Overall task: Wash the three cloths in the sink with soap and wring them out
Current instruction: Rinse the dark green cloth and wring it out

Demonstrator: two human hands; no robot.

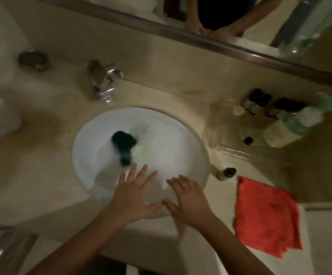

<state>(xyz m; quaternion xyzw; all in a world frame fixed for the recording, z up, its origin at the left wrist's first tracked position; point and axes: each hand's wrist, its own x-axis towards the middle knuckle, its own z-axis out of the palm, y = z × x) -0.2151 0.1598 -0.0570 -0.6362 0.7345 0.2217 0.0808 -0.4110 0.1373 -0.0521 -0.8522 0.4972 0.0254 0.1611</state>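
Note:
A round white sink (81,147) holds foamy water. In it lie a dark green cloth (123,144) and, touching its right side, a pale green cloth (139,153). A red cloth (268,219) lies spread on the counter to the right of the sink. My left hand (135,193) and my right hand (189,199) hover side by side over the sink's near rim, fingers spread and straight, holding nothing. Both are a little nearer to me than the cloths.
The chrome tap (101,80) stands behind the sink. Several small toiletry bottles (260,102) and a pump soap bottle (300,120) crowd the right back of the counter. One small bottle (227,173) lies by the sink's right rim. A mirror (220,16) runs along the back.

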